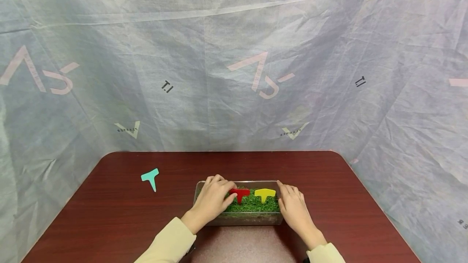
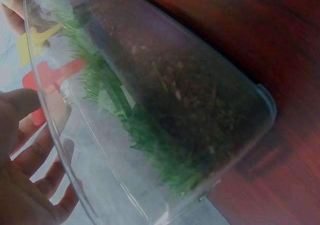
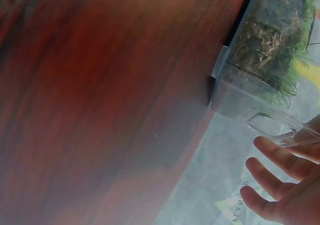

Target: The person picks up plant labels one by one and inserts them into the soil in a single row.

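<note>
A clear plastic box (image 1: pixel 245 219) holds soil and green grass (image 1: pixel 252 205). Two T-shaped plant labels stand in the grass, a red one (image 1: pixel 239 194) on the left and a yellow one (image 1: pixel 265 193) on the right. My left hand (image 1: pixel 212 199) reaches over the box's left part and pinches the red label's left end between thumb and fingers. Along the box's right end lies my right hand (image 1: pixel 295 210), its fingers fairly straight. The right wrist view shows its fingers by the box's clear handle (image 3: pixel 272 125), touching it, with the thumb mostly out of frame.
A turquoise T-shaped plant label (image 1: pixel 150 177) lies on the dark red table (image 1: pixel 109 214), left of the box. Grey printed cloth (image 1: pixel 204 104) hangs behind the table and along both sides.
</note>
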Demonstrator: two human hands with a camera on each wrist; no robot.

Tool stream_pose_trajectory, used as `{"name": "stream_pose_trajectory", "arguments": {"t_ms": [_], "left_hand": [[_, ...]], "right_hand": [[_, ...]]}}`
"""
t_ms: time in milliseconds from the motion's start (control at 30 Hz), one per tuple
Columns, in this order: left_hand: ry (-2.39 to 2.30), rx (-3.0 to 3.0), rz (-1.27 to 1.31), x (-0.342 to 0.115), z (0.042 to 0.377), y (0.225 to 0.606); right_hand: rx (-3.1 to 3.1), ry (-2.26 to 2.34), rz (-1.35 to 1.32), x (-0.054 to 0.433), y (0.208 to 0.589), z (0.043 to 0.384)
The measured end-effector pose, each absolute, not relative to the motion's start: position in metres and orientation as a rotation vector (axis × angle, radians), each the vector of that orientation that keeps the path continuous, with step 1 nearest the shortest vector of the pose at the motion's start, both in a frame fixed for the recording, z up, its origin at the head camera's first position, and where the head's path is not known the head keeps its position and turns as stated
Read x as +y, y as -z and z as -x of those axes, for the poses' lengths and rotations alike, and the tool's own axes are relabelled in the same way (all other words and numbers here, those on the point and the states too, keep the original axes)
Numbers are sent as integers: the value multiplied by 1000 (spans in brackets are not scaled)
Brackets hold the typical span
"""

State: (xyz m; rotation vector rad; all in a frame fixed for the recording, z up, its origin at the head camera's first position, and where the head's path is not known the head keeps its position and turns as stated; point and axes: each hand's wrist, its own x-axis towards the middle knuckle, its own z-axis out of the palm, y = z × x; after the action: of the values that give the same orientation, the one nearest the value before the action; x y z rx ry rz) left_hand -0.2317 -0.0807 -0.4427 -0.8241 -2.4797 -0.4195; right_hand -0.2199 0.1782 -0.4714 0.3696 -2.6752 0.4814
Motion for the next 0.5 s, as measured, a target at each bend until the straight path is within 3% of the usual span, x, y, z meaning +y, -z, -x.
{"name": "stream_pose_trajectory", "arguments": {"t_ms": [500], "left_hand": [[405,-2490,771,-85,232,437]], "right_hand": [[-2679,-479,-364,177,470,219]]}}
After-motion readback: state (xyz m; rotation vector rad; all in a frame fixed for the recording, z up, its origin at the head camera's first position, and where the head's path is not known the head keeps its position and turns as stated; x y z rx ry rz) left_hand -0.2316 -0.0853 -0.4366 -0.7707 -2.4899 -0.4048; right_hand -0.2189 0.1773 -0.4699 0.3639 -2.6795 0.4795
